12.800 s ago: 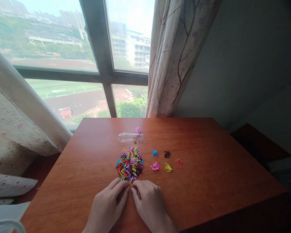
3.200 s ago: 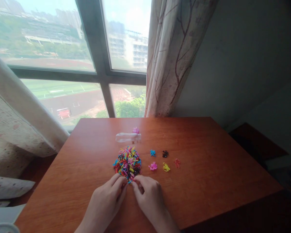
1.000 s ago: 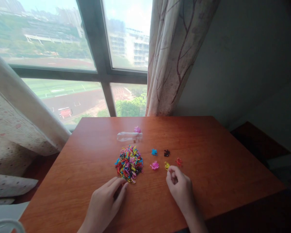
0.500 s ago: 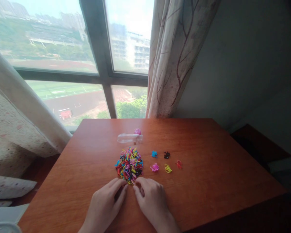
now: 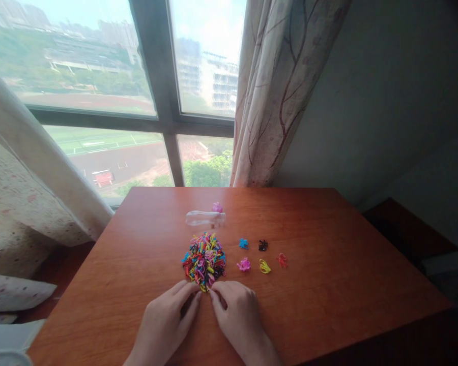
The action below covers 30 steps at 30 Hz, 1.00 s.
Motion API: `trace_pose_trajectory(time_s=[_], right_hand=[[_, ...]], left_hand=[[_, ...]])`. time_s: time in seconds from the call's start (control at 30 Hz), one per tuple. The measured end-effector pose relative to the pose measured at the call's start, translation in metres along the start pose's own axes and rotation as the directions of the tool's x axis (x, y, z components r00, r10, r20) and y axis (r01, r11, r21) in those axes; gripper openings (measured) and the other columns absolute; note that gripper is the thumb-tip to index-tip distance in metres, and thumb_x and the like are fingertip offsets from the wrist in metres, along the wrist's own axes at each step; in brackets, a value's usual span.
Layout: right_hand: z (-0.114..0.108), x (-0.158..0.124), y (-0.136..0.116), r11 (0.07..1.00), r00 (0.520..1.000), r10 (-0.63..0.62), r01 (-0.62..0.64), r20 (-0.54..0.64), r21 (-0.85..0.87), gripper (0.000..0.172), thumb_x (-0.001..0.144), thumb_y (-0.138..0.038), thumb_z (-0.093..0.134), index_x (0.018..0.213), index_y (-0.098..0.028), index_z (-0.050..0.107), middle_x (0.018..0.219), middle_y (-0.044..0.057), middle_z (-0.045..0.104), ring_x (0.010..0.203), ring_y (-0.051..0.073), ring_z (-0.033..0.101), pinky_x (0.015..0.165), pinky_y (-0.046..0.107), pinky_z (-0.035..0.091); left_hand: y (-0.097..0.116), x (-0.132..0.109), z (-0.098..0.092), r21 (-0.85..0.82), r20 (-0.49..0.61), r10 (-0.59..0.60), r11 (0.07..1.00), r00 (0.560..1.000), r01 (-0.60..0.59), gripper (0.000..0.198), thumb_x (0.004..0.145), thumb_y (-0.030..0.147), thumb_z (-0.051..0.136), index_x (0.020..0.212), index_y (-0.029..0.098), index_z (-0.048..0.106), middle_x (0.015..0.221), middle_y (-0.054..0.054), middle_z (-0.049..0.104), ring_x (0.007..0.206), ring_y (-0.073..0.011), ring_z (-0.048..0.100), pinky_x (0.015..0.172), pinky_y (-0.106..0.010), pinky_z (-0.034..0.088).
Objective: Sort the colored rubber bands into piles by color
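Note:
A mixed heap of small coloured elastic hair ties [image 5: 204, 259] lies on the wooden table. At its near left edge, my left hand [image 5: 170, 315] rests with thumb and fingers curled into a pinch. My right hand [image 5: 236, 310] mirrors it at the near right edge, its fingertips also drawn together. Both sets of fingertips touch or nearly touch the heap, and whatever they pinch is too small to make out. To the right lie small separate clusters: blue ties [image 5: 243, 244], black ties [image 5: 263, 245], pink ties [image 5: 244, 264], yellow ties [image 5: 264, 266] and red ties [image 5: 282, 260].
Behind the heap, a clear plastic bottle-shaped container [image 5: 204, 218] lies on its side, with a pink-purple object [image 5: 217, 207] just beyond it. The wooden table [image 5: 347, 264] reaches toward a window [image 5: 168, 127] and a patterned curtain [image 5: 275, 101].
The pink tie that showed by my right fingertips is no longer distinct there. Both hands have barely moved, and the view has shifted slightly.

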State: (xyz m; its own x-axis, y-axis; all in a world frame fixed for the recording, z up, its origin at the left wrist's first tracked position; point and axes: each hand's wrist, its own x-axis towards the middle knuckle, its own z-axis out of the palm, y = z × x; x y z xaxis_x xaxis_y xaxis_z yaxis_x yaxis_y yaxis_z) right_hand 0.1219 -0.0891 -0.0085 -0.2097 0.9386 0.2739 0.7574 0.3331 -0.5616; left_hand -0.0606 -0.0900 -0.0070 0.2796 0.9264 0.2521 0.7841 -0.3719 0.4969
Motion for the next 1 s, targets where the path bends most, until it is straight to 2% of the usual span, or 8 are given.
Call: trace_pose_trajectory(time_s=[0.33, 0.67, 1.0], right_hand=[[-0.0045, -0.0005, 0.0005, 0.996, 0.999, 0.018, -0.015, -0.04, 0.084, 0.019, 0.086, -0.018, 0.055, 0.068, -0.023, 0.06, 0.061, -0.002, 0.061, 0.057, 0.014, 0.057, 0.056, 0.023, 0.034], [0.0, -0.0025, 0.0074, 0.932, 0.987, 0.136, -0.097, -0.089, 0.349, 0.016, 0.089, -0.022, 0.056, 0.08, -0.022, 0.069, 0.067, -0.001, 0.066, 0.056, 0.013, 0.058, 0.055, 0.02, 0.041], [-0.0055, -0.0011, 0.0049, 0.934, 0.991, 0.114, -0.085, -0.063, 0.347, 0.018, 0.089, -0.021, 0.056, 0.076, -0.021, 0.069, 0.065, -0.001, 0.064, 0.057, 0.013, 0.056, 0.056, 0.021, 0.038]], left_hand=[[0.0011, 0.0009, -0.0003, -0.021, -0.004, -0.015, 1.0, 1.0, 0.014, 0.016, 0.091, 0.029, 0.052, 0.094, 0.029, 0.067, 0.092, 0.001, 0.075, 0.076, -0.0154, 0.073, 0.067, -0.021, 0.055], [-0.0007, -0.0011, 0.0015, 0.002, 0.016, -0.022, 1.0, 1.0, 0.022, 0.016, 0.093, 0.031, 0.05, 0.096, 0.029, 0.066, 0.093, 0.002, 0.075, 0.079, -0.0151, 0.073, 0.068, -0.021, 0.055], [0.0001, 0.0001, 0.0007, 0.003, 0.008, -0.02, 1.0, 1.0, 0.02, 0.015, 0.093, 0.03, 0.051, 0.095, 0.029, 0.066, 0.093, 0.003, 0.075, 0.079, -0.0149, 0.073, 0.067, -0.021, 0.055]])
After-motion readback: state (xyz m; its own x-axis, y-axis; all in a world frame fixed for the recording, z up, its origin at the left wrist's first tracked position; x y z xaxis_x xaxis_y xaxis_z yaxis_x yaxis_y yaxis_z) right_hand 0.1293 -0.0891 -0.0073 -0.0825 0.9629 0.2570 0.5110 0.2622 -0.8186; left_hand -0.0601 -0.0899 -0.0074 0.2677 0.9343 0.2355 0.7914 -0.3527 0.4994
